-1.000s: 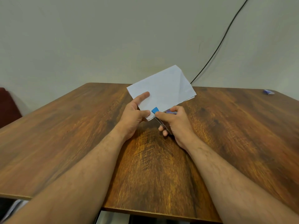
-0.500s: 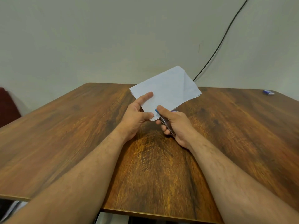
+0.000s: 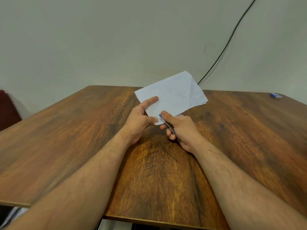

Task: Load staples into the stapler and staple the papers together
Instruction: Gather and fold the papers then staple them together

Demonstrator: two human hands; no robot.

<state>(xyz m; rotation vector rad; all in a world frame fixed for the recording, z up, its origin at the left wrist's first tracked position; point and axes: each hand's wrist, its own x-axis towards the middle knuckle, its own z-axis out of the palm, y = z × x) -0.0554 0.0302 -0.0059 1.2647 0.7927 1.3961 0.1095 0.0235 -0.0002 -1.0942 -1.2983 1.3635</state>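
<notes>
Papers (image 3: pixel 172 95), centre frame: left hand (image 3: pixel 141 120) pinches near corner; right hand (image 3: pixel 181 130) grips stapler (image 3: pixel 167 126) there, above counter (image 3: pixel 66 130).

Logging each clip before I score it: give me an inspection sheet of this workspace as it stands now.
Surface: wooden table, dark grain.
Job's things: papers held above the table; stapler, blue tip, at their near corner, mostly hidden.
Clutter: small blue item at the far right edge, too small to identify.
Grippers: left hand pinches the papers' near corner; right hand grips the stapler.
Cables: black cable running down the wall behind the papers.
Surroundings: plain wall; dark red object at left; pale items below the table's near edge, unclear.
</notes>
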